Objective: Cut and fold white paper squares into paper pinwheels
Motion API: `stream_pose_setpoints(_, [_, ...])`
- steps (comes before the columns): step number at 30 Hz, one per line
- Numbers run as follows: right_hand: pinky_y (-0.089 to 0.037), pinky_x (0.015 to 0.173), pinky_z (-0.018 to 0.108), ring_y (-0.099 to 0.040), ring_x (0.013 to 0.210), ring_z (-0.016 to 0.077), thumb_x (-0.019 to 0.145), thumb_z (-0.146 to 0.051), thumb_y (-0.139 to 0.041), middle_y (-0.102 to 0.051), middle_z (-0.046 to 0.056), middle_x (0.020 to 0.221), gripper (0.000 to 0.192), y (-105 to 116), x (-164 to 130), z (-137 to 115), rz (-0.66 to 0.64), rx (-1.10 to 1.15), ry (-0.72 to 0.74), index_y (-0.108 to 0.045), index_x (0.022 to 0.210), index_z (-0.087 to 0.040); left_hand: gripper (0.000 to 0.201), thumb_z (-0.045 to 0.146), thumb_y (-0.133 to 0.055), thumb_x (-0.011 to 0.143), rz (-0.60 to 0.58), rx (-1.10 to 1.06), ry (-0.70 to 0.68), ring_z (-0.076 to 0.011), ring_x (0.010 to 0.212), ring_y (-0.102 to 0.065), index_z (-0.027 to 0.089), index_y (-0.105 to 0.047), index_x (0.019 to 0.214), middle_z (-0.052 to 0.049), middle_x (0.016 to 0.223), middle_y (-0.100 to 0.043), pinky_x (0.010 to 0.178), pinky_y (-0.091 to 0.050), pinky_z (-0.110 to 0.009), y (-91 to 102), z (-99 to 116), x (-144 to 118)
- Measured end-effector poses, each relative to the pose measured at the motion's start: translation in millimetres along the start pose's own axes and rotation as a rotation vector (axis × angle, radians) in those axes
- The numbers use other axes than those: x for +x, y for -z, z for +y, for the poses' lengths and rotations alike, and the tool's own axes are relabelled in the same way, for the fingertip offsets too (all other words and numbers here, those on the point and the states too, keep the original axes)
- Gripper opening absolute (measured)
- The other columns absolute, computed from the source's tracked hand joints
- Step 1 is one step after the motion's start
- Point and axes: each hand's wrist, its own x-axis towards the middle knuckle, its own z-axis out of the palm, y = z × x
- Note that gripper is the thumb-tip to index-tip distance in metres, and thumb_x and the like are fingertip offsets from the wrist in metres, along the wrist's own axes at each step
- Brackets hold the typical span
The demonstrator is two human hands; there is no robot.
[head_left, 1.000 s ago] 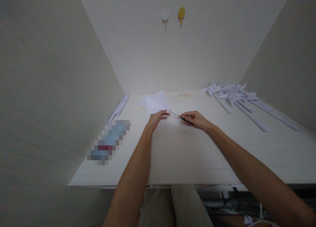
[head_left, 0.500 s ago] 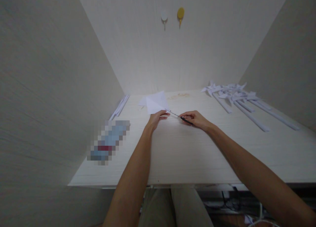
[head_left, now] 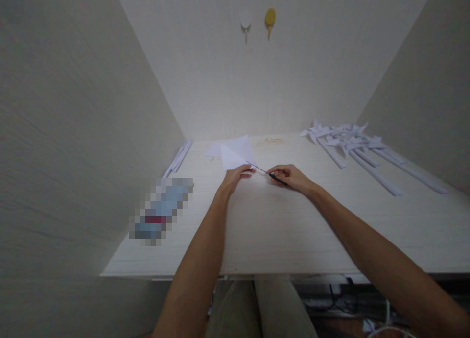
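Note:
My left hand (head_left: 238, 178) is closed on the near edge of a creased white sheet of paper (head_left: 235, 154), its thumb and fingers pinching the lower corner. In my right hand (head_left: 288, 176) is a pair of black-handled scissors (head_left: 277, 179), fingers wrapped round the handles. The thin metal blades point left and away from me and meet the paper just beyond my left fingertips. Whether the blades are apart or together is too small to tell.
Several white paper pinwheels on rolled paper sticks (head_left: 374, 174) lie at the back right. Rolled paper tubes (head_left: 178, 159) rest along the left wall. A blurred-out bluish item (head_left: 163, 208) sits at the left. White (head_left: 246, 22) and yellow (head_left: 270, 18) hooks are on the back wall.
The paper and my left hand have shifted slightly right, closer to my right hand. The scissors stay in my right hand, their blades still at the paper.

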Motion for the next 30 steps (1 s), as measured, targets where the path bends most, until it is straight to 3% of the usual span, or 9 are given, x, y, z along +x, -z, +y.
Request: stream_pose_setpoints(30, [-0.024, 0.045, 0.021, -0.036, 0.048, 0.0052, 0.06, -0.036, -0.064, -0.045, -0.004, 0.057, 0.035, 2.5, 1.8, 4.7, 0.006, -0.065, 0.033, -0.063, 0.084, -0.011, 0.011, 0.021, -0.061, 0.056, 0.004, -0.001, 0.0, -0.0144, 0.067, -0.058, 0.01, -0.061, 0.06, -0.005, 0.068, -0.062, 0.062, -0.043, -0.027, -0.8, 1.1, -0.8])
